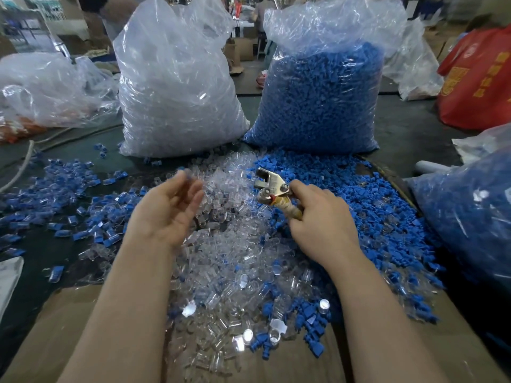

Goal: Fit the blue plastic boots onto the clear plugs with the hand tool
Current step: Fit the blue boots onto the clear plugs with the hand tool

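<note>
My right hand point(318, 219) grips the taped handle of a metal hand tool point(272, 186), its jaw head pointing up and left over the heaps. My left hand point(168, 208) hovers palm up with relaxed fingers over a heap of clear plugs point(226, 261); its fingertips are blurred and I see nothing held in it. Loose blue boots point(367, 205) lie heaped to the right of the plugs. Fitted pieces, clear with blue ends point(91, 211), are scattered on the left.
A large clear bag of plugs point(177, 87) and a large bag of blue boots point(320, 98) stand behind the heaps. Another bag of blue parts point(475, 217) lies at the right. Cardboard point(83, 322) covers the near table edge. A red bag point(481, 78) sits far right.
</note>
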Tool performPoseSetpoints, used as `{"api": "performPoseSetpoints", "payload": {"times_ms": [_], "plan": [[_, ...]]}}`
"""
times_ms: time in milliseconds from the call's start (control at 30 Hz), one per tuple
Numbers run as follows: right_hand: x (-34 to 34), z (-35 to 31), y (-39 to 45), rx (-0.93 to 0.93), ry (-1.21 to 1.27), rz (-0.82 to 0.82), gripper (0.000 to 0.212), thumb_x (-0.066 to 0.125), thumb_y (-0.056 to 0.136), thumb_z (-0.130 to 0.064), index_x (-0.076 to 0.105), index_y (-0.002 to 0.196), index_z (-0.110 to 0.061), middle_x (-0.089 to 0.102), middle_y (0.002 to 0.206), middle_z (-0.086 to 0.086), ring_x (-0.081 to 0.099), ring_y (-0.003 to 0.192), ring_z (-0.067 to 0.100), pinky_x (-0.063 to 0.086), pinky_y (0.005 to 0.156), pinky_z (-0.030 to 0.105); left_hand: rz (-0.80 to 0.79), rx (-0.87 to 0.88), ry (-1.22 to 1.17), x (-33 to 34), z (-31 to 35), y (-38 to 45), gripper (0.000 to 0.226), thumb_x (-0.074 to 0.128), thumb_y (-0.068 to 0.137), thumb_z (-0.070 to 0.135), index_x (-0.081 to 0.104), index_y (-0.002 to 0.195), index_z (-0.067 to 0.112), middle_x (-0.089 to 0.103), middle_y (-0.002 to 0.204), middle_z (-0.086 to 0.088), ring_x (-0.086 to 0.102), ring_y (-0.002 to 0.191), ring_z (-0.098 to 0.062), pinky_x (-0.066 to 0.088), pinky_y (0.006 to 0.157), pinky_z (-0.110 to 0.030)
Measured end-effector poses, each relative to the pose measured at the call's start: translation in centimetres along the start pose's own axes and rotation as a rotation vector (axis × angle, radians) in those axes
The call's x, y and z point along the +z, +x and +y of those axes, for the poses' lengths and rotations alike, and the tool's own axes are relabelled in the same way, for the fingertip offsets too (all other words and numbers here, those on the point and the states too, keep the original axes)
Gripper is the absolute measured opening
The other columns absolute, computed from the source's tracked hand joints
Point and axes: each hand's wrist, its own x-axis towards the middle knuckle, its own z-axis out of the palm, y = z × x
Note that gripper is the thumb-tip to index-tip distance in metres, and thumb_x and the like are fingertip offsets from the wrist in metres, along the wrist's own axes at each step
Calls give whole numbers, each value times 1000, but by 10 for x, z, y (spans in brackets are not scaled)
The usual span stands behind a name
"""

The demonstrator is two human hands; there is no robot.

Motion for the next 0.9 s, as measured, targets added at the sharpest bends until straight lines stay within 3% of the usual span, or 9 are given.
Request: {"api": "performPoseSetpoints", "payload": {"times_ms": [133,233,367,467,567,700,800,900], "plan": [[0,0,0,87,2,88,17,55,91,-24,55,106,-31,50,74,-8,44,66,23,24,57,33,144,-27,-374,-18,12,8,15,59,96,19,63,84,11,70,64,-1,71,60,-8,60,73,-24],[1,4,0,186,21,68,7,54,92,-25,50,91,-32,52,65,-8,45,56,15,25,47,29,240,-32,-550,-27,19,11,15,55,99,21,61,92,9,70,64,-2,70,56,-9,59,59,-23],[3,9,4,291,18,15,22,55,93,-29,46,73,-26,54,66,-4,49,59,18,29,48,29,255,-2,-711,-40,24,13,30,40,106,25,59,105,1,72,70,-8,71,57,-14,58,54,-23],[4,11,5,316,-6,-30,14,56,93,-33,54,82,-25,55,68,-4,49,61,18,29,47,29,226,52,-741,-44,25,14,40,37,106,29,57,109,-5,73,77,-10,72,60,-16,57,55,-23],[6,8,5,285,-26,-75,9,60,89,-33,58,86,-25,55,69,-4,50,62,20,28,47,28,178,62,-583,-38,24,11,31,44,103,28,61,101,2,74,77,-5,72,64,-11,56,59,-20],[9,2,4,237,-86,-161,13,63,86,-37,56,86,-26,55,72,-3,49,63,21,30,49,28,76,39,-155,-23,18,5,20,53,98,23,66,86,16,70,69,7,65,58,-3,53,58,-15],[9,1,4,257,-121,-173,18,65,86,-41,57,88,-26,59,80,0,53,68,25,35,54,30,50,85,169,-13,13,1,13,57,96,20,68,88,16,69,65,7,62,55,-3,51,52,-15],[8,2,1,285,-186,-113,17,65,85,-36,53,87,-25,59,80,2,48,60,23,27,47,27,-2,199,568,-8,6,-4,9,62,94,18,70,93,14,71,72,5,62,62,-6,50,57,-18]]}}
